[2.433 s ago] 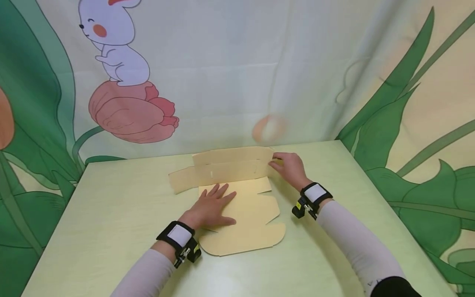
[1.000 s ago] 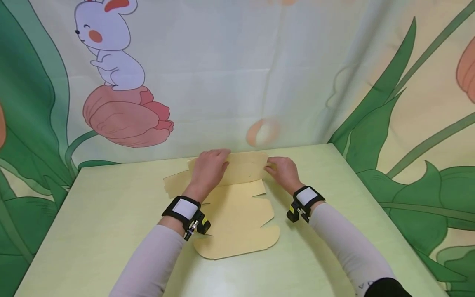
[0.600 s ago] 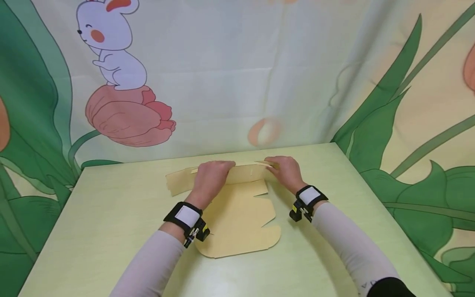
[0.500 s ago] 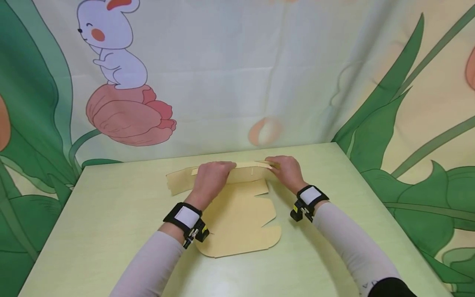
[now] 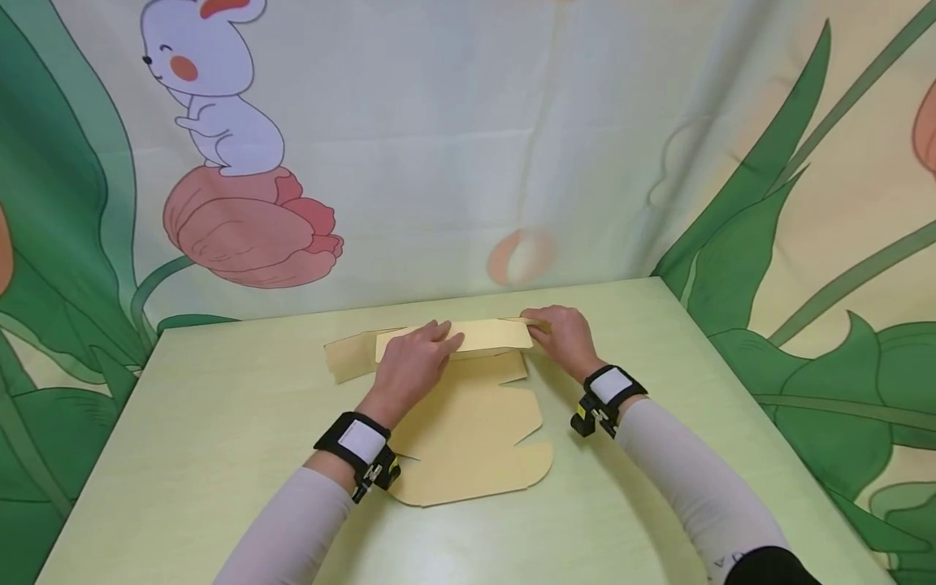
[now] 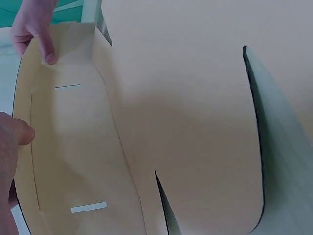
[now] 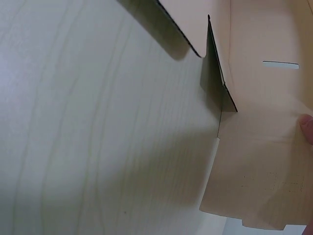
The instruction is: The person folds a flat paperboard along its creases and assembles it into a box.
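A tan cardboard box blank (image 5: 468,439), notched along its sides, lies partly folded on the table. Its far wall, cut with two slots, stands raised in the left wrist view. A long top flap (image 5: 490,335) bends over from that wall toward me. My left hand (image 5: 413,366) holds this flap near its middle, the thumb over its edge. At the far right end, my right hand (image 5: 566,337) pinches a side tab between thumb and fingers. The opposite side tab (image 5: 351,356) sticks out to the left, untouched. The right hand's fingertips are partly hidden behind the cardboard.
The pale green table (image 5: 219,455) extends around the blank, its back edge close behind the raised wall. A printed curtain (image 5: 409,162) with a rabbit and plants hangs behind. Each wrist wears a strapped camera (image 5: 366,443).
The top flap has bent from upright down toward me. My left hand moved from the flat base up to the flap, then shifted slightly over it. The right hand keeps its tab.
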The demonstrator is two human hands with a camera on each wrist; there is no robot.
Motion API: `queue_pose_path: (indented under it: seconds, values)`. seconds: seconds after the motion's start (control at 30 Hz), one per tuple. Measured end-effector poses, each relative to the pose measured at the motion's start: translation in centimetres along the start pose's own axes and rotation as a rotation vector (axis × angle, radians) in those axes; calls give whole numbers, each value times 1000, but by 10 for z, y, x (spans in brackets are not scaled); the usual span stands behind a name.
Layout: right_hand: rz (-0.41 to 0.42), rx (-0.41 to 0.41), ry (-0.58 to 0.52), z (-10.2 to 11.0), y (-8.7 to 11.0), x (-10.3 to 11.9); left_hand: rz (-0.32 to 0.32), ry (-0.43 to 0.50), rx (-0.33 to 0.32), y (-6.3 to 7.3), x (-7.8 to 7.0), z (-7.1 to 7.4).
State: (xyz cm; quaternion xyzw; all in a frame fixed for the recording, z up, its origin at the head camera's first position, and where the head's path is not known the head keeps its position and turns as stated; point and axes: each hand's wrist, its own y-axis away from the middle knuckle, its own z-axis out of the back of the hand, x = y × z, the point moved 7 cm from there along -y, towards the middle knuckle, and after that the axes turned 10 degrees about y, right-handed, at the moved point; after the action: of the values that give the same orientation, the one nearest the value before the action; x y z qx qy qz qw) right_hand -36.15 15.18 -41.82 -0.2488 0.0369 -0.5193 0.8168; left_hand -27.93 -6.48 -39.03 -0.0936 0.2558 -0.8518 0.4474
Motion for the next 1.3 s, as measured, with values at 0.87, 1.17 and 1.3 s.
queue_pose_path:
  seconds: [0.87, 1.17, 1.3]
  values:
    - [196, -6, 64, 27, 3, 20, 0, -16, -9, 4, -3, -5]
    - [272, -50, 134, 30, 24, 45, 7, -6, -10, 3, -4, -4]
    - [271, -54, 149, 25, 30, 51, 6, -5, -23, 3, -4, -3]
